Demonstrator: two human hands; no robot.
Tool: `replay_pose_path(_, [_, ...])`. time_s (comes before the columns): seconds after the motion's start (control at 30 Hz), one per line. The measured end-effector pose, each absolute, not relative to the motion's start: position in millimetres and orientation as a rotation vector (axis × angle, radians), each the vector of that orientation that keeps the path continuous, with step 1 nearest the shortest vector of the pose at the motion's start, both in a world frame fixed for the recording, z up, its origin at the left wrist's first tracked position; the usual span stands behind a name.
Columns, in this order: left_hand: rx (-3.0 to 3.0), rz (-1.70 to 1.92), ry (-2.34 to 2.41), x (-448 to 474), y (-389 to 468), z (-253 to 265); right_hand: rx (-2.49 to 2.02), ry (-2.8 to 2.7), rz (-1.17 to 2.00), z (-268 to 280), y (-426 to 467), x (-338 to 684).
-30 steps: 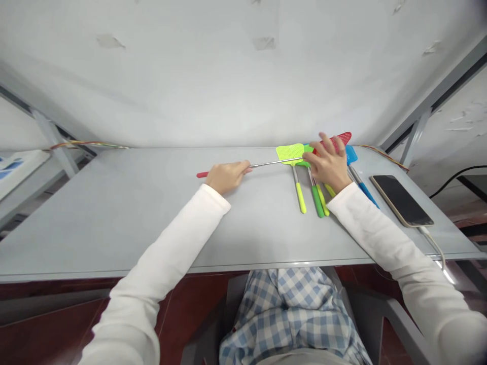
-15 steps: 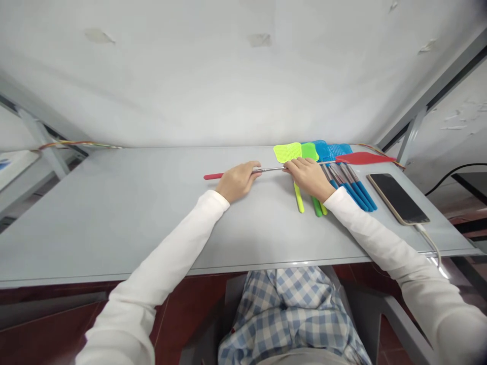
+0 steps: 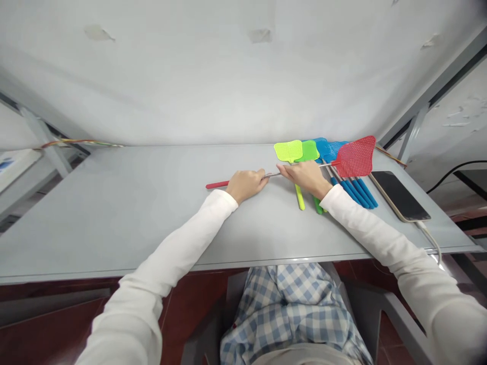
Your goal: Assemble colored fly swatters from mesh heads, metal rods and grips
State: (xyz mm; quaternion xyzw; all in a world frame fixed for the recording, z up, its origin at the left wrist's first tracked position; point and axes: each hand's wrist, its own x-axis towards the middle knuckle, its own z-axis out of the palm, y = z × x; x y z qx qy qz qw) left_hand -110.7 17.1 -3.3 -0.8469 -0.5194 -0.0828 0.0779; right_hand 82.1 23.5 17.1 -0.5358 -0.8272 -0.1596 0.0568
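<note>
Both hands are closed around the metal rod of a red fly swatter [image 3: 355, 157]. My left hand [image 3: 245, 185] grips it near the red handle, which sticks out to the left. Farther along the rod, my right hand [image 3: 304, 176] holds the part closer to the mesh head. That head tilts up at the right, its broad side toward me, over blue swatters. Beneath and behind my right hand lie a yellow fly swatter [image 3: 288, 151], a green fly swatter [image 3: 307, 151] and several blue fly swatters [image 3: 357, 192]; my right hand hides parts of their rods.
A phone [image 3: 401, 196] with a white cable [image 3: 431, 237] lies at the right of the grey table [image 3: 114, 218]. A white wall [image 3: 190, 76] rises behind the table. Thin coloured wires [image 3: 83, 142] run along the back left corner.
The red swatter has rotated about its rod, so its head went from nearly edge-on to broad side showing. My left hand moved slightly right and toward me.
</note>
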Motion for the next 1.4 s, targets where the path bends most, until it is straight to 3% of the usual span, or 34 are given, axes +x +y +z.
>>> replay_pose_path(0.3, [-2.365, -0.290, -1.656, -169, 47, 12, -1.776, -2.218, -0.558, 28, 52, 137])
replay_pose_path(0.77, [-2.243, -0.301, -1.758, -252, 69, 5, -1.830, -2.196, -0.617, 28, 64, 166])
replay_pose_path(1.2, [-2.274, -0.584, -1.667, -150, 44, -2, -1.759, -2.307, -0.505, 14, 38, 97])
replay_pose_path(1.4, [-2.294, -0.559, -1.617, -164, 54, -9, -1.776, -2.292, -0.537, 18, 38, 101])
